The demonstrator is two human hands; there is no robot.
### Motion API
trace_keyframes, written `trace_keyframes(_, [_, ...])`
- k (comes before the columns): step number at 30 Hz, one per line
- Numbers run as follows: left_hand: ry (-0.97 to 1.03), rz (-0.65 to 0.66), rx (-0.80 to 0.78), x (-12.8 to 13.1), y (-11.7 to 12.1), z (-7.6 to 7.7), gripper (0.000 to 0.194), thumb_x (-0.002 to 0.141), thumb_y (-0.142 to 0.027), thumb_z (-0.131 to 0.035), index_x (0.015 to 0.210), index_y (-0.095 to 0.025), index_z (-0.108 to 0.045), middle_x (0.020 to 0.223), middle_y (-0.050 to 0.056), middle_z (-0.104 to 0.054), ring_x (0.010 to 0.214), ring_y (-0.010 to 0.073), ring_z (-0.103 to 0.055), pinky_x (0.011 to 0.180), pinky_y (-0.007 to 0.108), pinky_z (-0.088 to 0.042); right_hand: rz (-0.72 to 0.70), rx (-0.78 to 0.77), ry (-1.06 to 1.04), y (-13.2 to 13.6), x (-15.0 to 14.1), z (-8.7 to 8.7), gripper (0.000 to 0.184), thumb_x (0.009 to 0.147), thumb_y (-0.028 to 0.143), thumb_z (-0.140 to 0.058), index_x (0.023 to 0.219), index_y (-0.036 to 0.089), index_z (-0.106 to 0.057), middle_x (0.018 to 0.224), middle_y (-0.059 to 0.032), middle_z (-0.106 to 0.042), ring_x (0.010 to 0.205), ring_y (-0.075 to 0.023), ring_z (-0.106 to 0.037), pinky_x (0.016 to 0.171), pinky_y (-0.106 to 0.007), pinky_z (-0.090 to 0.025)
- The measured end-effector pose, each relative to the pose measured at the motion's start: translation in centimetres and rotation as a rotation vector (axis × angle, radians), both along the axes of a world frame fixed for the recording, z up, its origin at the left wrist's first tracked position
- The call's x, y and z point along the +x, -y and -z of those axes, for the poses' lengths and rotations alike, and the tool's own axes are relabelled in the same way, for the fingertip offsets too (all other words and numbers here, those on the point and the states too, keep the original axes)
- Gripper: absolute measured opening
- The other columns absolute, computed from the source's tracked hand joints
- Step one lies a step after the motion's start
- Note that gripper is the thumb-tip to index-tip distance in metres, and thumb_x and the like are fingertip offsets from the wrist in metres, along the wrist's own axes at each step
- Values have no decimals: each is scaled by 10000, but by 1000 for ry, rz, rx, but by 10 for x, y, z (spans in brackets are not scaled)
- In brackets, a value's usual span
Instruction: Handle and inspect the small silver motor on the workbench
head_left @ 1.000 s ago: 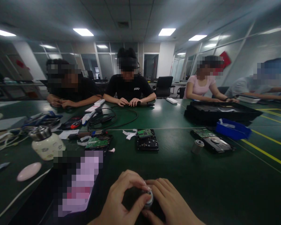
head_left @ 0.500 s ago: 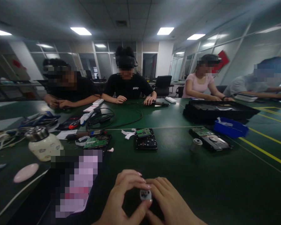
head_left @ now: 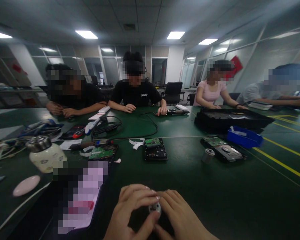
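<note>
Low in the middle of the head view, my left hand [head_left: 131, 211] curls around a small silver motor [head_left: 155, 208], its thumb on the lower edge and its fingertips over the top. The motor's round end, with dark holes in it, faces me. My right hand [head_left: 177, 213] is closed against the motor's other side, fingers bent and touching the left fingertips. Both hands are just above the green table [head_left: 230, 200], and they hide most of the motor's body. A second silver cylinder [head_left: 208, 155] of similar look stands upright on the table beyond my right hand.
Hard drives with green boards lie ahead: left [head_left: 103, 152], middle [head_left: 155, 149] and right [head_left: 223, 149]. A blue bin [head_left: 245, 137] and black tray [head_left: 232, 121] stand far right. A jar [head_left: 47, 155] and dark case [head_left: 40, 203] are left. Several people sit opposite.
The motor has turned slightly in my fingers, and my left fingers and thumb have shifted over it. Across the table, a person's hand has moved the dark pen-like tool and its cable to the right.
</note>
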State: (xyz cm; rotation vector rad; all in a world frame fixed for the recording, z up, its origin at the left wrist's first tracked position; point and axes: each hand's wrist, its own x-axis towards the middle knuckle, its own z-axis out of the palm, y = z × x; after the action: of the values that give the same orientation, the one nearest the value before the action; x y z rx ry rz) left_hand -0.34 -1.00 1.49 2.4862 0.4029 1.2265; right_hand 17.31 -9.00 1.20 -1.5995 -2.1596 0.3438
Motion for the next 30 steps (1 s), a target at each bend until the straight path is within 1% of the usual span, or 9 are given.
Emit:
trace_keyframes(7, [120,-13,-112,6,0,-7,111,778,-138,-679,841,-228,-699,779,0,-674,752,169,-651,663,270,-543,1,-5,-7,0,0,-2,375,829,335,-616,1149,139,-607,1209,-130,-615,1064,-267,-559,932,-413,-423])
trace_keyframes(10, [120,-162,-217,7,-7,-3,46,812,-222,-673,831,-226,-715,778,9,-674,754,183,-671,672,284,-554,6,-37,-12,0,0,-7,390,811,314,-644,1160,144,-607,1215,-117,-618,1069,-264,-562,939,-401,-428])
trace_keyframes(13, [92,-373,-358,9,-19,5,100,821,-296,-668,821,-209,-717,832,31,-694,822,226,-685,749,358,-552,24,-52,-1,0,-1,-11,375,814,330,-645,1141,148,-617,1222,-114,-619,1071,-272,-564,942,-399,-431])
trace_keyframes(15, [9,-432,-437,11,-27,11,85,791,-292,-702,802,-209,-717,893,39,-706,863,249,-684,789,405,-540,29,-60,10,0,-1,-11,375,817,342,-645,1136,147,-619,1223,-113,-619,1065,-274,-568,936,-395,-436])
trace_keyframes(19, [-110,-397,-501,13,-33,19,133,765,-195,-718,896,-217,-703,996,44,-720,935,253,-675,865,463,-514,28,-57,20,-1,0,-8,401,807,356,-666,1144,146,-613,1219,-105,-622,1061,-268,-571,926,-383,-441])
trace_keyframes(22, [-111,-383,-485,12,-33,20,211,748,-153,-714,942,-233,-695,1020,42,-724,976,262,-669,900,501,-497,16,-50,22,-2,1,-7,388,807,360,-664,1132,155,-612,1212,-96,-627,1045,-259,-578,912,-377,-447])
trace_keyframes(24, [-83,-372,-471,11,-32,19,158,756,-164,-707,898,-233,-704,1000,43,-729,957,267,-678,881,500,-512,16,-56,28,-2,1,-6,383,807,357,-667,1126,151,-614,1212,-98,-628,1043,-262,-580,904,-376,-450])
trace_keyframes(27, [72,-333,-472,10,-28,12,54,795,-224,-682,847,-212,-681,908,40,-740,895,249,-701,816,427,-559,15,-31,42,-3,3,-2,387,804,371,-683,1113,148,-616,1201,-101,-635,1025,-267,-591,885,-375,-459])
trace_keyframes(30, [215,-164,-502,9,-15,3,54,807,-203,-662,840,-215,-622,829,7,-741,812,192,-723,738,297,-590,-10,36,61,-5,7,6,377,815,401,-682,1105,169,-613,1183,-99,-647,988,-259,-611,854,-367,-475])
